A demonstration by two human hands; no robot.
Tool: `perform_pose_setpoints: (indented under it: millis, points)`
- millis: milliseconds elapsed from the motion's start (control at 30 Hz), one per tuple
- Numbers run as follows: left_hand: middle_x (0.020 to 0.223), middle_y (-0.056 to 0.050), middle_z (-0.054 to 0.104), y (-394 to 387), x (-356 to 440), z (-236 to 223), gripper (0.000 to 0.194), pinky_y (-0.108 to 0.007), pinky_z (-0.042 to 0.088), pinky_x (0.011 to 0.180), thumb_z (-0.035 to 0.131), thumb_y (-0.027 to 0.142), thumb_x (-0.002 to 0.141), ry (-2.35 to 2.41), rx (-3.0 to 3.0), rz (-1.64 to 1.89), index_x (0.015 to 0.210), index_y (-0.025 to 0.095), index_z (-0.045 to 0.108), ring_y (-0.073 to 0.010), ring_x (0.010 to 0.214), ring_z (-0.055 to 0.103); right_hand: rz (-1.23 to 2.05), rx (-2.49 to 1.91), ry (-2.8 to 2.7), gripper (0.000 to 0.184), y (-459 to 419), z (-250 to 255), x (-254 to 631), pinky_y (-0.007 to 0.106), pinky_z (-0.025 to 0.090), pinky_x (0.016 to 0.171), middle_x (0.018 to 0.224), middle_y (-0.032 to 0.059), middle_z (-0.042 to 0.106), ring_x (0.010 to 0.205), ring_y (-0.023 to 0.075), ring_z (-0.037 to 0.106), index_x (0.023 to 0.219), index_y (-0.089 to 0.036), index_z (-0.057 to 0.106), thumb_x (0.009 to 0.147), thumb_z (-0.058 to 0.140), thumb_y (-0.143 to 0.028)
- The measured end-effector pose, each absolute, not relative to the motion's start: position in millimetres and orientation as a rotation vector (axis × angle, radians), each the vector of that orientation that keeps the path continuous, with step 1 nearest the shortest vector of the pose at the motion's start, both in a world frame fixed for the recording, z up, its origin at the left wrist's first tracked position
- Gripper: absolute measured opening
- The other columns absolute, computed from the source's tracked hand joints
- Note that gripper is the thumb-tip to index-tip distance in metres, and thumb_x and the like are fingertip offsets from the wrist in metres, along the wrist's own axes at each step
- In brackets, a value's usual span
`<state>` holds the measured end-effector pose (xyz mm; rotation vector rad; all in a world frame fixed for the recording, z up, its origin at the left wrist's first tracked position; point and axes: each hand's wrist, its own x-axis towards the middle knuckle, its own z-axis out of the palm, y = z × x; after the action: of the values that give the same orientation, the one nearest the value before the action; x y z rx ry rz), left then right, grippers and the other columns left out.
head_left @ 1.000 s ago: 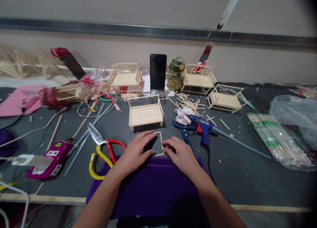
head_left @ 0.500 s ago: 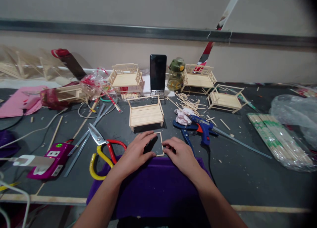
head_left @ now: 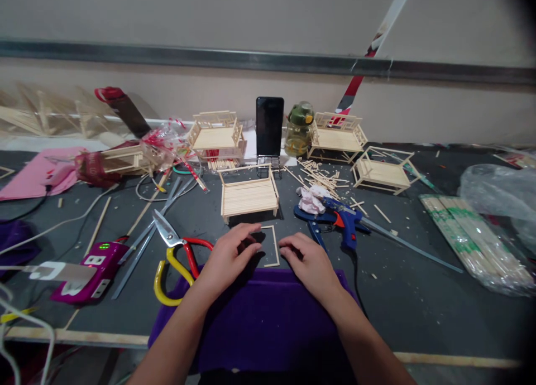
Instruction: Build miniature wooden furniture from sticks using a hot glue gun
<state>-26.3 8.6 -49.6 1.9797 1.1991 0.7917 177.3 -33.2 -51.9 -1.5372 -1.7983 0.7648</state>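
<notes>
A small frame of thin wooden sticks (head_left: 276, 245) lies flat on the dark table between my hands. Its right side and parts of the top and bottom show; its left part is hidden or absent. My left hand (head_left: 232, 256) rests at the left of the frame, thumb and fingers apart, nothing visible in it. Just right of the frame, my right hand (head_left: 310, 256) has loosely bent fingers with a gap at the thumb, and I see nothing held there. Behind the frame stands a miniature stick bench (head_left: 250, 198).
Large scissors (head_left: 178, 251) lie left, beside a purple power strip (head_left: 90, 273). A blue glue gun (head_left: 347, 223) is on the right, near loose sticks (head_left: 322, 176) and bagged stick bundles (head_left: 473, 234). A phone (head_left: 269, 125) stands at the back. A purple tray (head_left: 268, 318) is in front.
Both hands have drawn slightly back from the stick frame. My right fingers, which were on its right side, are now apart from it. The view has shifted a little.
</notes>
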Motion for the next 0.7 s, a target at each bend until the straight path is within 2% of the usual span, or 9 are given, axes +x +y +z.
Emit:
perform_pose_setpoints:
  millis: [67,167,333,433,533,600,700]
  points:
    - [0.096,-0.004,0.07,7.9,-26.5,-48.7,0.024,-0.029,0.049,0.079,0.052,0.027,0.089,1.287,1.932,0.879,0.109,0.021,0.064,-0.0171,0.085,0.064,0.74,-1.524,-1.736,0.014,-34.4,-51.3,177.1,0.024,0.04,0.067,0.082,0.0004,0.063,0.075,0.0144,0.057,0.087,-0.022,0.067,0.088,0.054,-0.017]
    - [0.075,0.0,0.067,5.8,-26.6,-48.0,0.021,-0.024,0.046,0.067,0.048,0.03,0.091,1.377,1.901,0.93,0.096,0.021,0.066,-0.0148,0.07,0.062,0.71,-1.51,-1.694,0.014,-35.3,-51.9,176.4,0.024,0.04,0.067,0.081,0.0006,0.063,0.073,0.0145,0.058,0.085,-0.022,0.066,0.089,0.053,-0.02]
    - [0.068,0.003,0.063,2.1,-25.3,-46.1,0.024,-0.022,0.039,0.061,0.044,0.035,0.093,1.492,1.904,0.961,0.086,0.021,0.063,-0.0123,0.063,0.058,0.696,-1.512,-1.695,0.019,-36.2,-53.6,175.1,0.024,0.04,0.068,0.078,0.0008,0.064,0.073,0.0154,0.059,0.084,-0.022,0.065,0.092,0.048,-0.028]
    - [0.053,0.006,0.046,0.7,-25.2,-46.3,0.03,-0.021,0.032,0.053,0.042,0.034,0.093,1.542,1.963,0.999,0.069,0.02,0.054,-0.0095,0.05,0.047,0.7,-1.566,-1.673,0.025,-37.9,-52.7,174.8,0.023,0.039,0.06,0.067,-0.0008,0.061,0.062,0.0148,0.056,0.081,-0.022,0.064,0.093,0.046,-0.036]
    - [0.049,0.006,0.03,0.1,-26.0,-48.8,0.043,-0.023,0.026,0.05,0.044,0.036,0.092,1.525,2.071,1.081,0.054,0.019,0.035,-0.0082,0.045,0.037,0.698,-1.604,-1.659,0.032,-39.4,-51.7,174.5,0.023,0.036,0.055,0.058,-0.0023,0.056,0.055,0.014,0.052,0.077,-0.022,0.062,0.092,0.045,-0.043]
    - [0.049,0.006,0.026,0.1,-26.9,-50.8,0.047,-0.024,0.024,0.05,0.046,0.035,0.091,1.507,2.135,1.144,0.051,0.019,0.028,-0.0079,0.045,0.033,0.693,-1.608,-1.661,0.034,-39.8,-51.7,174.2,0.023,0.035,0.054,0.057,-0.0025,0.054,0.053,0.0138,0.05,0.075,-0.022,0.061,0.092,0.044,-0.046]
    - [0.048,0.005,0.026,-0.5,-28.1,-51.5,0.046,-0.025,0.024,0.05,0.045,0.031,0.091,1.504,2.182,1.21,0.051,0.019,0.026,-0.008,0.044,0.032,0.677,-1.607,-1.665,0.036,-39.2,-52.9,173.8,0.023,0.034,0.054,0.056,-0.0029,0.052,0.053,0.0136,0.049,0.074,-0.022,0.06,0.092,0.043,-0.047]
